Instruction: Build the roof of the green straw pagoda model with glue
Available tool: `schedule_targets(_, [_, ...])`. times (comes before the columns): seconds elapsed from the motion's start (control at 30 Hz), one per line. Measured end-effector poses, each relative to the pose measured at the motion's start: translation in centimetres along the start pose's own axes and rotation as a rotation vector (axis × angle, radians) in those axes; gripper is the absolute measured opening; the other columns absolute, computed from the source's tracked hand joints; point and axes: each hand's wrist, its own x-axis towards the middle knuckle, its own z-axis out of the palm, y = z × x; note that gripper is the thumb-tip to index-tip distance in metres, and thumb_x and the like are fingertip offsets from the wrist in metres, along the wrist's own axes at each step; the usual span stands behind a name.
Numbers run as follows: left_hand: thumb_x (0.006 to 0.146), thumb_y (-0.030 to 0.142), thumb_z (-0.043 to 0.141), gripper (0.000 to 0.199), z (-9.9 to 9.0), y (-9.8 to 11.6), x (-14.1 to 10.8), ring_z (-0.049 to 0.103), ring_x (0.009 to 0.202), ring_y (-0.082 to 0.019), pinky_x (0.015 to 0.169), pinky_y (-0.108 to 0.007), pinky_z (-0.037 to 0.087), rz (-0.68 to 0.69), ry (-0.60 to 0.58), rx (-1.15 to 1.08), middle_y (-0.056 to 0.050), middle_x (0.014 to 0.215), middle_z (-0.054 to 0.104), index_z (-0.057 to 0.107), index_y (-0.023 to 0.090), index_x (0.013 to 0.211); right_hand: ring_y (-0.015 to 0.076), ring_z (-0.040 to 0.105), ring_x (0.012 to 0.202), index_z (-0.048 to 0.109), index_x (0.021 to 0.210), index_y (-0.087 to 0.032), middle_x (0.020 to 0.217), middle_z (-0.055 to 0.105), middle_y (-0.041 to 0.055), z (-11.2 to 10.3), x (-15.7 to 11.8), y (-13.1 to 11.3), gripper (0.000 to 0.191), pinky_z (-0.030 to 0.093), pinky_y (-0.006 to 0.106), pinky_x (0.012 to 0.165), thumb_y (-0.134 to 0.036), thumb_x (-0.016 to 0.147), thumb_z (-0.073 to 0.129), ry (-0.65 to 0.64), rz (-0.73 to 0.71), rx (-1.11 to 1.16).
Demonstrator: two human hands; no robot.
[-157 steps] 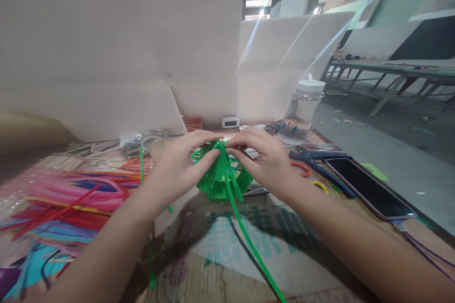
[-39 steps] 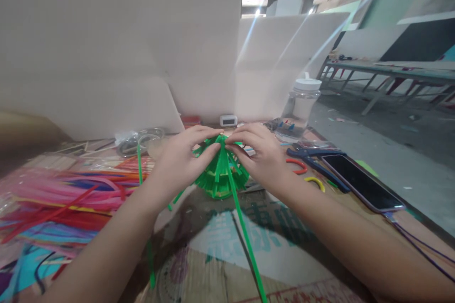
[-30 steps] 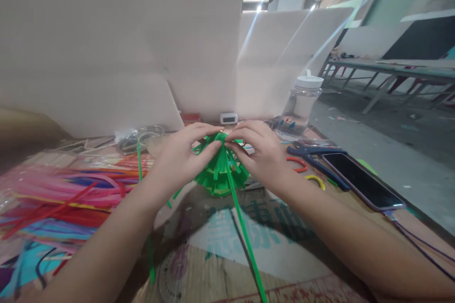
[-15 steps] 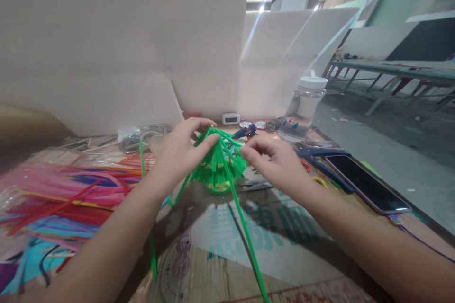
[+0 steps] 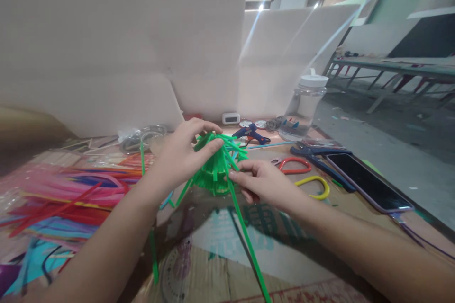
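Note:
A small cone [image 5: 210,181] built of bright green pipe cleaners stands in the middle of the table, with short ends sticking out at its right. My left hand [image 5: 183,151] is closed around its top, thumb in front; the fingers behind are partly hidden. At the cone's lower right, my right hand [image 5: 261,180] pinches a long green pipe cleaner [image 5: 246,236] near the cone, its free end running down towards me. Another green pipe cleaner [image 5: 142,161] stands upright left of my left hand.
Loose coloured pipe cleaners [image 5: 67,194] lie at the left. A blue glue gun [image 5: 254,133], a clear bottle [image 5: 305,104] and a white timer [image 5: 231,118] stand at the back. Right are red-handled scissors [image 5: 296,165], a yellow handle [image 5: 322,187], blue pliers [image 5: 320,151] and a phone [image 5: 368,182].
My right hand has moved left and down from the stems' outer ends to the long pipe cleaner beside the cone. The scissors and glue gun show more fully. My left hand stays at the top.

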Motion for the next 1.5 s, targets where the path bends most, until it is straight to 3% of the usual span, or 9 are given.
schedule_targets(0.2, [0.091, 0.041, 0.055, 0.025, 0.0, 1.0, -0.5, 0.058, 0.076, -0.016, 0.071, -0.031, 0.045, -0.065, 0.062, 0.056, -0.002, 0.090, 0.064, 0.070, 0.021, 0.091, 0.0064, 0.038, 0.036, 0.046, 0.064, -0.021, 0.041, 0.048, -0.0082, 0.4, -0.1, 0.2, 0.034, 0.028, 0.020, 0.041, -0.039, 0.090, 0.058, -0.025, -0.030, 0.024])
schedule_targets(0.47, [0.092, 0.039, 0.056, 0.025, 0.0, 0.8, -0.5, 0.058, 0.075, -0.015, 0.073, -0.030, 0.045, -0.039, 0.070, 0.051, -0.002, 0.088, 0.065, 0.074, 0.022, 0.094, 0.0066, 0.036, 0.032, 0.064, 0.084, -0.017, 0.039, 0.049, -0.0097, 0.6, -0.3, 0.1, 0.025, 0.028, 0.020, 0.039, -0.041, 0.089, 0.058, -0.092, 0.024, 0.133])
schedule_targets(0.73, [0.092, 0.040, 0.056, 0.026, 0.1, 0.8, -0.6, 0.059, 0.075, -0.016, 0.072, -0.030, 0.045, -0.038, 0.064, 0.060, -0.002, 0.089, 0.065, 0.074, 0.023, 0.094, 0.0059, 0.037, 0.032, 0.065, 0.083, -0.017, 0.039, 0.050, -0.0090, 1.3, 0.2, 0.3, 0.023, 0.029, 0.018, 0.037, -0.036, 0.091, 0.055, -0.059, 0.028, 0.115])
schedule_targets(0.87, [0.093, 0.040, 0.055, 0.026, 0.0, 0.7, -0.5, 0.060, 0.076, -0.016, 0.072, -0.030, 0.046, -0.012, 0.061, 0.057, -0.002, 0.089, 0.065, 0.075, 0.024, 0.095, 0.0053, 0.039, 0.032, 0.064, 0.081, -0.017, 0.041, 0.050, -0.0087, 1.1, 0.0, 0.2, 0.024, 0.030, 0.018, 0.037, -0.037, 0.092, 0.055, -0.065, 0.017, 0.044])
schedule_targets(1.0, [0.096, 0.040, 0.051, 0.030, -0.2, 0.4, -0.3, 0.063, 0.088, -0.018, 0.078, -0.031, 0.048, 0.036, 0.016, 0.012, -0.004, 0.098, 0.067, 0.073, 0.022, 0.105, 0.0070, 0.044, 0.035, 0.059, 0.070, -0.019, 0.046, 0.056, -0.0053, -1.0, -0.6, -1.0, 0.031, 0.033, 0.019, 0.036, -0.041, 0.091, 0.055, -0.120, 0.033, -0.217])
schedule_targets(1.1, [0.098, 0.038, 0.047, 0.033, -0.2, -0.1, -0.1, 0.064, 0.097, -0.019, 0.085, -0.032, 0.049, 0.073, -0.034, -0.035, -0.006, 0.105, 0.068, 0.070, 0.020, 0.114, 0.0094, 0.051, 0.043, 0.063, 0.069, -0.018, 0.050, 0.059, -0.0028, -3.3, -1.3, -2.1, 0.033, 0.037, 0.022, 0.042, -0.041, 0.091, 0.056, -0.022, -0.119, -0.470])
schedule_targets(1.27, [0.099, 0.037, 0.044, 0.036, -0.5, -0.9, 0.0, 0.062, 0.111, -0.022, 0.097, -0.039, 0.049, 0.063, -0.068, -0.089, -0.008, 0.120, 0.069, 0.066, 0.022, 0.124, 0.0132, 0.060, 0.064, 0.072, 0.087, -0.019, 0.074, 0.070, 0.0014, -4.1, -1.5, -3.4, 0.018, 0.044, 0.026, 0.058, -0.032, 0.090, 0.059, 0.453, -0.604, -0.682])
schedule_targets(1.37, [0.097, 0.039, 0.047, 0.036, -0.7, -1.1, -0.1, 0.064, 0.110, -0.023, 0.096, -0.041, 0.050, 0.034, -0.094, -0.106, -0.007, 0.123, 0.068, 0.065, 0.024, 0.124, 0.0151, 0.063, 0.075, 0.073, 0.090, -0.020, 0.085, 0.074, 0.0027, -3.3, -0.5, -4.5, 0.012, 0.045, 0.028, 0.067, -0.024, 0.089, 0.062, 0.470, -0.724, -0.789])
schedule_targets(1.5, [0.095, 0.040, 0.049, 0.035, -0.9, -0.8, -0.1, 0.066, 0.107, -0.022, 0.091, -0.038, 0.053, 0.035, -0.100, -0.115, -0.006, 0.119, 0.071, 0.068, 0.024, 0.120, 0.0146, 0.063, 0.074, 0.073, 0.090, -0.020, 0.084, 0.073, 0.0025, -3.2, 1.1, -6.2, 0.012, 0.044, 0.027, 0.064, -0.025, 0.087, 0.062, 0.395, -0.687, -0.858])
